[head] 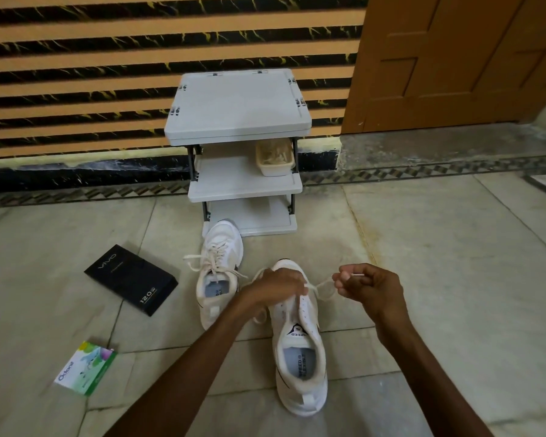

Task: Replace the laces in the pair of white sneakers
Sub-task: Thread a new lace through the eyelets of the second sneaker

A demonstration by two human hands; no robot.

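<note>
here the floor (438, 247) is pale stone tile with thin grout lines, running back to a dark patterned border under a wall (76, 74) of tan and black stripes. a brown wooden door (454, 58) stands beyond and right of the right hand. straight beyond both hands, against the wall, sits a grey plastic rack (238, 105) with 3 shelves; 1 beige tub (275, 159) rests on its middle shelf.

bare tile lies open to the right of the right hand and near the forearms. left of the left hand lie 1 black box (131, 279) and, closer to the person, 1 green and white packet (85, 369).

there are 2 white sneakers. the far sneaker (219, 272), laced, sits just beyond and left of the left hand, its toe near the rack's foot. the near sneaker (300, 351) lies under and between the hands. the left hand (276, 287) curls over its front, fingers bent onto the eyelet rows. the right hand (369, 290), raised beside it, pinches the end of 1 lace (323, 283) that runs slack back to that shoe.
</note>
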